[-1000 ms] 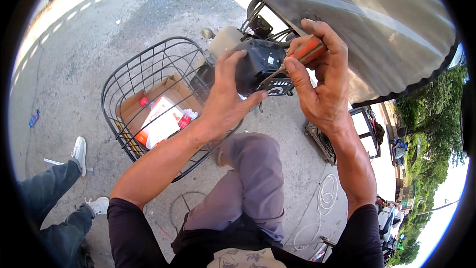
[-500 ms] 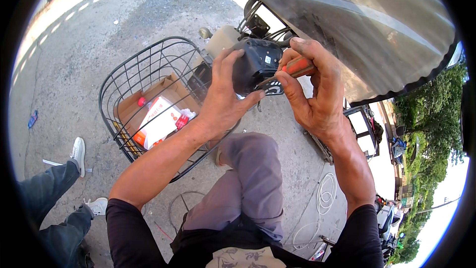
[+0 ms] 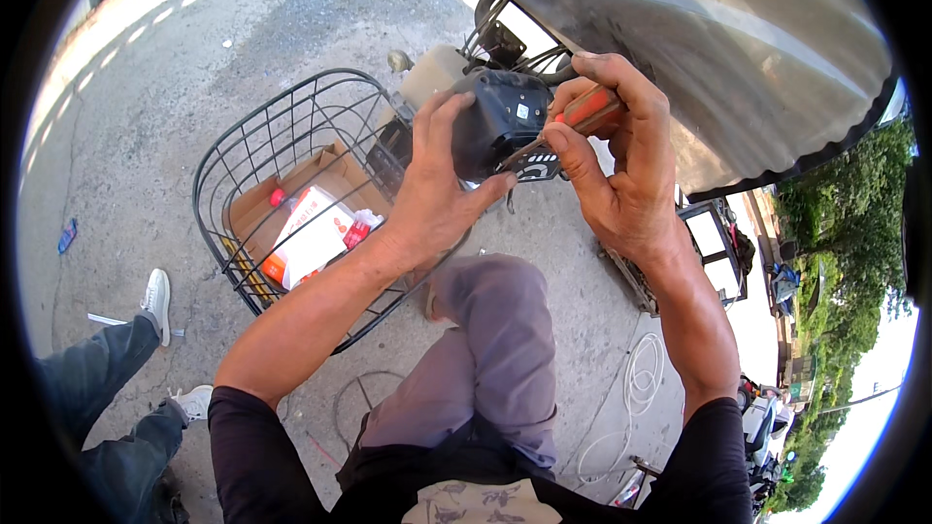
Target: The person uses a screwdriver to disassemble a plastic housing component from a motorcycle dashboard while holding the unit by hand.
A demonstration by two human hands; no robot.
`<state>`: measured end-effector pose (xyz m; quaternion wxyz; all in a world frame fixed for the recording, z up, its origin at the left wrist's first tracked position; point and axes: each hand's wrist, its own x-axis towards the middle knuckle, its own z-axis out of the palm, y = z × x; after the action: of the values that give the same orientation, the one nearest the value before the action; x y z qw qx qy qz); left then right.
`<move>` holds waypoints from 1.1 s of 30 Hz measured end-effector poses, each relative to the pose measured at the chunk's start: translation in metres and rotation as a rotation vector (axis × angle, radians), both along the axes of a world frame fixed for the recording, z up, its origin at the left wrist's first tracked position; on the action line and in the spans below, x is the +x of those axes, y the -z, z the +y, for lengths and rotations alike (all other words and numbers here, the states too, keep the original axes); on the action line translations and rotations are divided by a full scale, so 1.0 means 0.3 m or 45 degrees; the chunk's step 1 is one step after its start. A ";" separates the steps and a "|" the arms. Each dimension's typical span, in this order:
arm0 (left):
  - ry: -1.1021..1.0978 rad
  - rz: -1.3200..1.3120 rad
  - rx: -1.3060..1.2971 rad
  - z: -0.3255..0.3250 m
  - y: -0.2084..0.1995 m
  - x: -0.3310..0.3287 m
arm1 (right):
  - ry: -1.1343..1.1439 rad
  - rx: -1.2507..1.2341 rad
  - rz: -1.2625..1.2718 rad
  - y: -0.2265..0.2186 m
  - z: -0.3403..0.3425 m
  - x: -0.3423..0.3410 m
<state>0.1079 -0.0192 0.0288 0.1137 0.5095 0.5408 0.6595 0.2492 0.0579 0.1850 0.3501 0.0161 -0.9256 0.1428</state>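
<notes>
A black plastic housing, with a small white sticker and a slotted lower end, sits in front of me beside the wire basket. My left hand is closed around its left side, fingers on top and thumb at the bottom edge. In my right hand is a screwdriver with an orange-red and dark handle, pinched between thumb and fingers. Its thin shaft slants down to the left, toward the housing's lower edge near my left thumb. Whether the tip sits in a screw is too small to tell.
Inside the basket are a cardboard box, a white package and a red-capped bottle. A large grey translucent cover overhangs at upper right. Another person's legs stand at left. A coiled white hose lies on the concrete.
My right hand and the screwdriver handle have shifted slightly right, and the handle's angle has changed a little. My left hand keeps its hold on the housing.
</notes>
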 end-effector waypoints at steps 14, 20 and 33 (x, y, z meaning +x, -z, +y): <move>0.031 -0.039 0.022 0.008 0.010 0.002 | 0.133 -0.053 0.027 -0.001 0.005 -0.003; 0.024 -0.029 0.015 0.006 0.007 0.002 | 0.121 -0.179 -0.170 -0.049 0.001 -0.008; 0.033 -0.020 0.007 0.007 0.014 0.006 | 0.142 -0.067 -0.265 -0.098 -0.022 -0.010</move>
<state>0.1098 -0.0171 0.0247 0.1250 0.5115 0.5314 0.6636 0.2462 0.0512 0.2143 0.2599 -0.0594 -0.9523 0.1483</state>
